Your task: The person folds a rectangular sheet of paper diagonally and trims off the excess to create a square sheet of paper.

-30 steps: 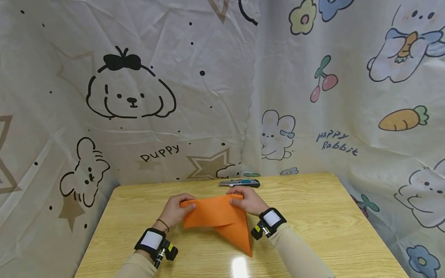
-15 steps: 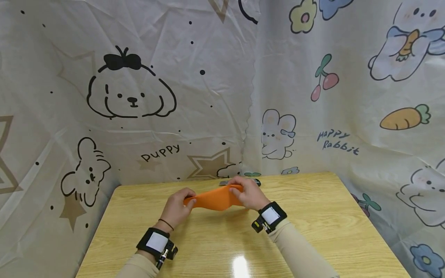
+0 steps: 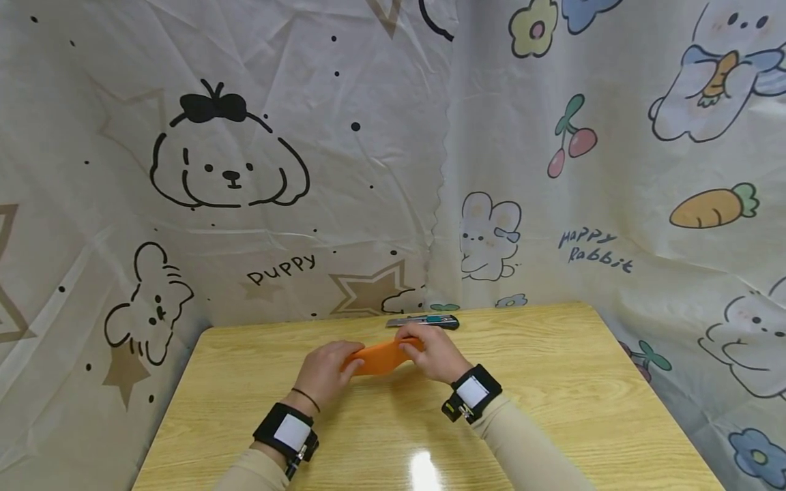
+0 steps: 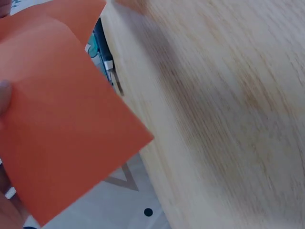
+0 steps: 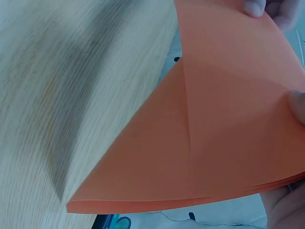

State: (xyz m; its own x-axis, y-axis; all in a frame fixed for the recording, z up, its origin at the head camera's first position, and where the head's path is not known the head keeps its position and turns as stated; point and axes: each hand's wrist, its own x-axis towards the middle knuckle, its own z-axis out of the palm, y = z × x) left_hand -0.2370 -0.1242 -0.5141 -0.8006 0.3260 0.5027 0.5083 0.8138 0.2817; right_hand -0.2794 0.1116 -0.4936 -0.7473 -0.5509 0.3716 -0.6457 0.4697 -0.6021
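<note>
Between both hands, a folded sheet of orange paper (image 3: 379,359) is held above the table, showing only a narrow strip in the head view. My left hand (image 3: 325,374) pinches its left end, the thumb on the near face. At the other end, my right hand (image 3: 434,354) pinches the paper with thumb and fingers. Seen from the right wrist, the orange paper (image 5: 228,95) has a flat band along its left part and a pointed, layered triangular flap. The left wrist view shows a square-cornered end of the paper (image 4: 71,124), with a thumb (image 4: 4,95) on it.
A utility knife (image 3: 424,321) with its blade showing lies along the back edge of the wooden table (image 3: 552,409), just behind my right hand. A printed cloth (image 3: 381,157) hangs behind and to the sides.
The paper has tilted from broad face on, with a point hanging toward me, to a narrow strip. My left hand has shifted right, closer to the right hand.
</note>
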